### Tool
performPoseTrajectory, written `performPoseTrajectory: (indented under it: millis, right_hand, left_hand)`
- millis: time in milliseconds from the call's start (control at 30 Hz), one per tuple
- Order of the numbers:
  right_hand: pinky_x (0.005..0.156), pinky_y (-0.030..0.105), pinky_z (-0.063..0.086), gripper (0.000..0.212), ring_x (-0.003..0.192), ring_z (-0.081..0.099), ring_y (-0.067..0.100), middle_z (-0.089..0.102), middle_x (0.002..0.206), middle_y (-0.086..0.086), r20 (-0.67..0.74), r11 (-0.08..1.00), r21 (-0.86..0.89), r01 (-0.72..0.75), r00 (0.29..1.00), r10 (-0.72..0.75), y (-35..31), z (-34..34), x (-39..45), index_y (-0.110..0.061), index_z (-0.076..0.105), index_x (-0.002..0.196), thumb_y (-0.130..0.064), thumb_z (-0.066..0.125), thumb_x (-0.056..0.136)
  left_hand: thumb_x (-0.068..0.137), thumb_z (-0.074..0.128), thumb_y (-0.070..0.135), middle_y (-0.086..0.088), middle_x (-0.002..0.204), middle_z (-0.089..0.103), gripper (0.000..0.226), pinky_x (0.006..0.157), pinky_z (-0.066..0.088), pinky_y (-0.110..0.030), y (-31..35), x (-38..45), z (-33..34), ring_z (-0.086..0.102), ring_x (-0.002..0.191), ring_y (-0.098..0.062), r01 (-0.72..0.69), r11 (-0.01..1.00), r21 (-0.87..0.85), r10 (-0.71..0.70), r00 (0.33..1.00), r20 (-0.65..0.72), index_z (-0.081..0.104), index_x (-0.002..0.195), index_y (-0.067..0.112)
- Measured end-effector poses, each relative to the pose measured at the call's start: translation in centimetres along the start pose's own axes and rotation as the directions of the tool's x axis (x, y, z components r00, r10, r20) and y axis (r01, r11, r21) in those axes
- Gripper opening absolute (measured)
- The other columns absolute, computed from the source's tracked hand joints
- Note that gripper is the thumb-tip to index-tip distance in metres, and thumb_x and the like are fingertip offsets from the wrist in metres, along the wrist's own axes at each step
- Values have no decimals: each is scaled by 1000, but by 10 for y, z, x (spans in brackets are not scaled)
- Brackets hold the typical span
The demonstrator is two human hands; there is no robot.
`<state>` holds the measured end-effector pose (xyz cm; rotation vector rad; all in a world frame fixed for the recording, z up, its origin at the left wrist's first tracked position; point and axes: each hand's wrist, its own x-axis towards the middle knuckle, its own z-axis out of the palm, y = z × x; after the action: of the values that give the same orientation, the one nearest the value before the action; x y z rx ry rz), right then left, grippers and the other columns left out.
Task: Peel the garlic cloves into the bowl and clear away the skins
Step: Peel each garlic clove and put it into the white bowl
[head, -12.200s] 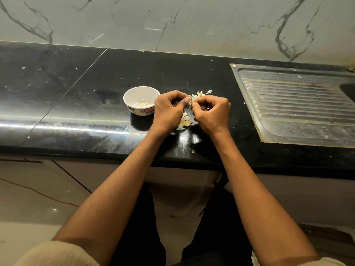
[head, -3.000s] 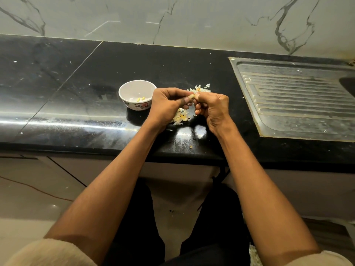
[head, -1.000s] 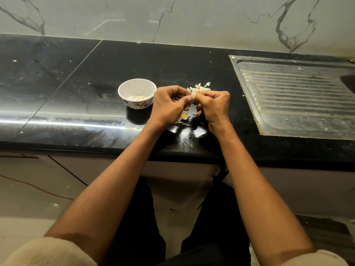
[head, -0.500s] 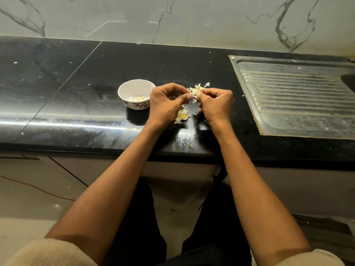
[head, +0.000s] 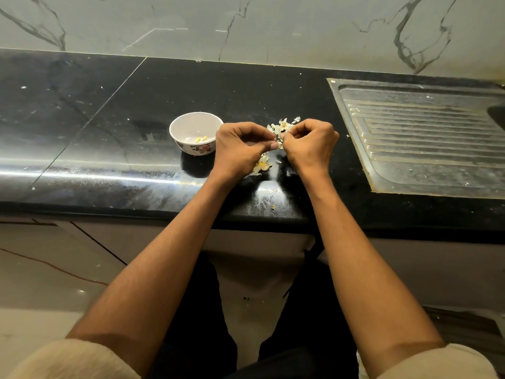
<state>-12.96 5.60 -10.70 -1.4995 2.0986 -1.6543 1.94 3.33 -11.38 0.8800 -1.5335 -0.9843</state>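
Note:
A small white bowl with a flower pattern (head: 180,126) stands on the black counter and holds a few peeled garlic pieces (head: 200,138). Right of it, my left hand (head: 240,150) and my right hand (head: 311,144) meet, fingers curled, and both pinch one small garlic clove (head: 279,143) between their fingertips. A pile of pale garlic skins (head: 282,125) lies just behind the hands. More skins and cloves (head: 262,165) lie on the counter under the hands, partly hidden by my left hand.
The black counter (head: 109,119) runs left to right, dusted with white specks. A steel sink drainboard (head: 426,138) is set into it at the right. A marble wall (head: 246,26) backs the counter. A skin scrap (head: 272,206) lies near the front edge.
The hands have stayed together at the same spot, working the clove with small finger movements. The bowl and the skin piles have not moved.

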Motion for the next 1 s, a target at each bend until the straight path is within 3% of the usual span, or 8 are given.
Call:
performPoseTrajectory:
  millis: [167, 300, 367, 500, 633, 767, 867, 1000]
  right_hand:
    - [67, 36, 61, 24, 70, 68, 8, 72, 80, -9, 69, 999, 35, 0, 998, -3, 2, 0, -1, -19, 77, 86, 0, 70, 74]
    - [83, 36, 61, 23, 89, 72, 9, 78, 99, -6, 94, 996, 87, -25, 995, 16, -1, 0, -4, -21, 82, 105, -13, 74, 85]
    - [83, 37, 62, 16, 89, 73, 7, 79, 96, -7, 98, 992, 118, -43, 995, 31, -1, 0, -6, -22, 83, 101, -23, 77, 86]
    - [67, 41, 62, 15, 65, 71, 9, 74, 69, -10, 109, 989, 139, -58, 993, 43, -4, -2, -9, -27, 84, 90, -37, 79, 80]
    - [57, 38, 57, 26, 52, 61, 5, 65, 55, -12, 84, 996, 89, -31, 996, 24, -7, -5, -11, -22, 75, 62, -44, 84, 74]
    - [53, 37, 51, 38, 50, 51, 8, 61, 54, -4, 75, 986, 150, -78, 995, 67, -4, -5, -11, -15, 61, 55, -37, 86, 72]
    - [51, 36, 55, 10, 59, 64, 23, 72, 72, 7, 184, 936, 312, -163, 977, 109, -4, -6, -10, -20, 75, 73, -21, 83, 78]
    - [46, 24, 47, 8, 56, 65, 19, 76, 80, 13, 304, 847, 473, -243, 947, 102, -7, -11, -11, -6, 81, 85, -2, 74, 85]
  left_hand:
    - [72, 91, 4, -5, 79, 78, 17, 72, 61, -28, 2, 0, -1, 76, 74, -16, -11, 1000, 21, 11, 1000, -17, 78, 83, 4]
    - [75, 90, 9, -1, 74, 77, 13, 64, 57, -27, 2, 0, 0, 71, 64, -13, 5, 1000, 14, -5, 999, -35, 78, 81, 9]
    - [76, 89, 10, -3, 73, 77, 13, 64, 61, -32, 3, -1, 0, 73, 64, -22, 1, 1000, 17, 0, 999, -38, 77, 81, 10]
    - [76, 89, 6, -6, 76, 76, 15, 64, 60, -29, 1, -1, -1, 73, 64, -19, -4, 1000, 30, 4, 1000, -22, 76, 83, 5]
    - [70, 91, 1, -8, 80, 77, 21, 71, 64, -34, -2, 2, 0, 76, 73, -23, -25, 998, 52, 27, 999, -41, 75, 82, 4]
    - [68, 92, 1, -9, 79, 76, 23, 70, 63, -34, -3, 2, 0, 77, 72, -24, -33, 999, 36, 35, 998, -49, 74, 82, 1]
    - [69, 92, 1, -12, 77, 76, 22, 70, 63, -34, -2, 1, 1, 77, 71, -24, -25, 999, -22, 24, 998, -64, 74, 82, -2]
    - [75, 89, 1, -14, 78, 76, 19, 68, 62, -32, -2, 2, 1, 75, 68, -25, -19, 996, -89, 12, 997, -78, 73, 84, -6]
